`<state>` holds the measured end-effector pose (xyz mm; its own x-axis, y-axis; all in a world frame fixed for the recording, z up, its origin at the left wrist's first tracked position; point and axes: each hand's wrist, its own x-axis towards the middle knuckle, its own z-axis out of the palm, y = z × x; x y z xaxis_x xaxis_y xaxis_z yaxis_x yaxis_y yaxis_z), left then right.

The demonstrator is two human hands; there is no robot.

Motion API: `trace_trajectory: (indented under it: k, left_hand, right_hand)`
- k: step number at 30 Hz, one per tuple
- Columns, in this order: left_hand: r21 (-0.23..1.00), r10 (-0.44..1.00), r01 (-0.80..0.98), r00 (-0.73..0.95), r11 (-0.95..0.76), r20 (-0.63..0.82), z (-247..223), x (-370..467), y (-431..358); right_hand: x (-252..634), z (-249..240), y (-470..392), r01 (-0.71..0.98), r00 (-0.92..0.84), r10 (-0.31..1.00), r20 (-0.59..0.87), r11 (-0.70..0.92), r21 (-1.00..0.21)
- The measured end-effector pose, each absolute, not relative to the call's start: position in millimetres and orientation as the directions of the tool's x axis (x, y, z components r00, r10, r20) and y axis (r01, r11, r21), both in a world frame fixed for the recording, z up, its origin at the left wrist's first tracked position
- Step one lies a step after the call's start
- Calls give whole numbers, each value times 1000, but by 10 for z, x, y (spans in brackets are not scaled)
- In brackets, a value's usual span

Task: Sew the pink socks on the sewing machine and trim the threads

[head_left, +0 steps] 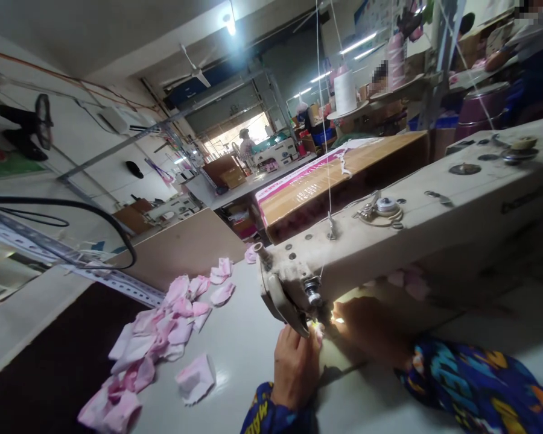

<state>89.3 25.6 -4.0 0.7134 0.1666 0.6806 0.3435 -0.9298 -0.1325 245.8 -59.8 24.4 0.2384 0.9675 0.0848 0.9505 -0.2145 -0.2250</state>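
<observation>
A white sewing machine (416, 217) reaches across from the right, its needle end above the table. Just below the needle lies a small pink fabric piece (317, 333), lit by a bright lamp. My left hand (296, 364) is closed on the near left edge of this cloth. On the other side of the needle, my right hand (373, 328) lies under the machine's arm in shadow. Its fingers are bent together by the needle, and what they hold is hidden by glare. Loose pink fabric pieces (163, 331) are heaped left of my left hand, with one separate piece (196, 378) closer.
Behind the machine lies a large cardboard box (339, 175). A low board (185, 247) edges the table's far left side. White thread runs down from a thread cone (345, 90). A black cable (127, 235) loops at left. Several people and other machines are farther back.
</observation>
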Motion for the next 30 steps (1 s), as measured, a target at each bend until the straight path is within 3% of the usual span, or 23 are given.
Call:
trace_trajectory:
  k: [18, 23, 30]
  left_hand:
    - [52, 240, 276, 713, -960, 659, -80, 845, 210]
    - [145, 284, 251, 706, -957, 649, -65, 845, 212]
    - [129, 221, 179, 764, -975, 606, -37, 792, 299]
  right_hand:
    - [2394, 153, -624, 957, 271, 950, 157, -249, -149]
    - [2418, 214, -624, 954, 276, 956, 102, -260, -148]
    - [2361, 126, -621, 954, 273, 955, 115, -252, -164]
